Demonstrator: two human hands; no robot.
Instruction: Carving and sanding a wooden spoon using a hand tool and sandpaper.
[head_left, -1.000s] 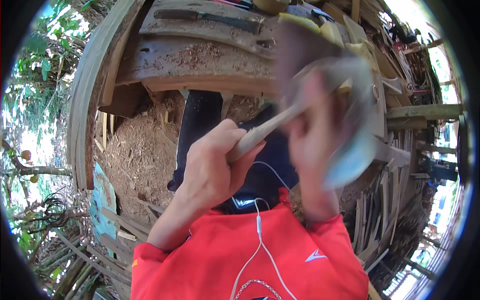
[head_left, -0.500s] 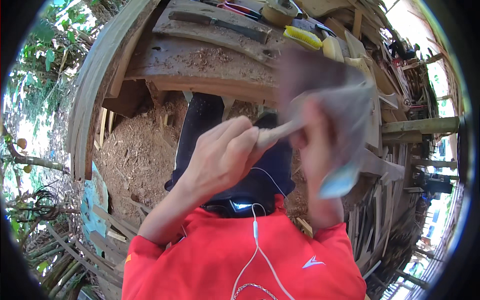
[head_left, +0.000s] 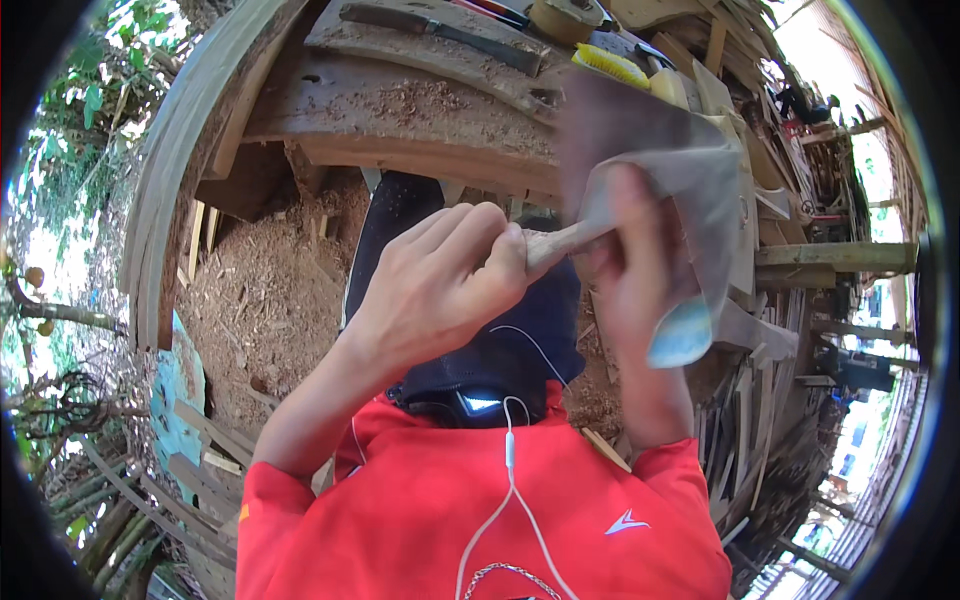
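Observation:
My left hand (head_left: pixel 440 280) is closed around one end of a slim, pale wooden stick (head_left: pixel 555 246) in front of my lap. The stick slants up to the right and goes into a limp sheet of sandpaper (head_left: pixel 700 185), brown on one face and grey on the other. My right hand (head_left: pixel 638 245), thumb uppermost, pinches that sheet round the stick; motion smears its fingers. Below the hand a corner with a light blue patch hangs free. The stick's far end is hidden by the folds.
Ahead stands a wooden bench (head_left: pixel 430 150) strewn with shavings. On it lie a knife (head_left: pixel 445 38), a yellow-bristled brush (head_left: pixel 612 66) and a roll of tape (head_left: pixel 565 18). Planks (head_left: pixel 205 150) rise at the left; wood offcuts (head_left: pixel 755 420) are stacked at the right.
Both hands stay on the stick and the sheet. My left hand has shifted slightly up and right. The sheet's blue corner has swung up a little, and the right hand is less blurred.

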